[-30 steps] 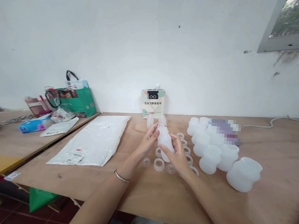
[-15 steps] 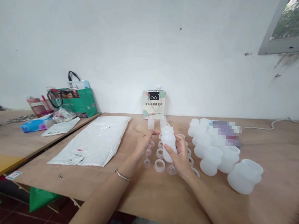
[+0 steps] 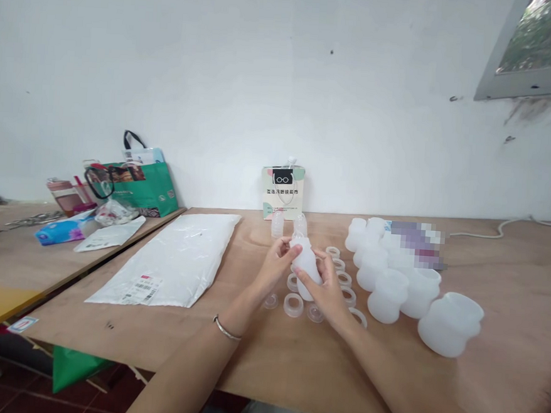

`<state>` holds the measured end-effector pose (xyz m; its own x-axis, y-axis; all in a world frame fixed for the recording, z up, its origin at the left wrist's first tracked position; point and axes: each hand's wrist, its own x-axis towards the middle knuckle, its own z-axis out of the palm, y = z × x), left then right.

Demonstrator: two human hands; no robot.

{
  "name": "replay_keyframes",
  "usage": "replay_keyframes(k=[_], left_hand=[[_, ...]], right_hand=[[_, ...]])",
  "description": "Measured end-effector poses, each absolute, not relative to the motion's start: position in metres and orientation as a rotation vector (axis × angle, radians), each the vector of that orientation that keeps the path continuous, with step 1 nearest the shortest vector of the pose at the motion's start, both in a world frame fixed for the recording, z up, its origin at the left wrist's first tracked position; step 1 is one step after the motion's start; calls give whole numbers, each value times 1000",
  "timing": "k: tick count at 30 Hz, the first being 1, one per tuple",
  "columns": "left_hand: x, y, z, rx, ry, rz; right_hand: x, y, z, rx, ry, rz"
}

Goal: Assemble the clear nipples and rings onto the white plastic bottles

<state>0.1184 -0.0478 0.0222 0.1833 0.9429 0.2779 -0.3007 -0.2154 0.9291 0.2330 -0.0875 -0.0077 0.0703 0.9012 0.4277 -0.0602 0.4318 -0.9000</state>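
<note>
bottle (image 3: 309, 273), held in both your hands above the table (image 3: 256, 350), just over a scatter of clear parts. it should be light, with some give in the wall, and smooth enough to slip from a loose pinch; the rounded body looks the surest place to take hold, since hard squeezing could dent it. it is milky white, translucent and plain where it shows, tilted a little with its neck away from you. something clear shows at the neck; whether fitted or behind, i cannot tell. your right hand (image 3: 327, 287) wraps the body, thumb across the front, while your left hand (image 3: 278, 260) pinches near the neck. below are pale rings (image 3: 292, 313) and small clear discs (image 3: 271, 301); clear domes (image 3: 277, 225) stand behind, more white vessels (image 3: 389, 295) to the right.
</note>
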Motion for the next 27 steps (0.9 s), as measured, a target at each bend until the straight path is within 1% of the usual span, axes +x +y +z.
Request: replay_keyframes(k=[7, 13, 15, 19, 20, 24, 25, 27], left_hand=[[106, -42, 25, 1137, 683, 1252], [111, -45, 26, 1242, 506, 1237], [113, -50, 28, 1256, 483, 1211], [112, -53, 33, 1240, 443, 1127], [112, -53, 33, 1233, 443, 1137], [114, -52, 33, 1248, 511, 1216], [115, -53, 33, 1258, 521, 1224], [115, -55, 35, 1267, 506, 1236]], right_hand=[[236, -91, -2, -739, -1156, 904], [234, -89, -5, -785, -1246, 857], [233, -90, -6, -771, -1262, 928], [234, -93, -4, -699, -1229, 1201], [233, -93, -4, -710, -1218, 1183], [234, -90, -4, -788, -1229, 877], [234, -90, -4, -787, -1234, 864], [236, -91, -1, -766, -1227, 966]])
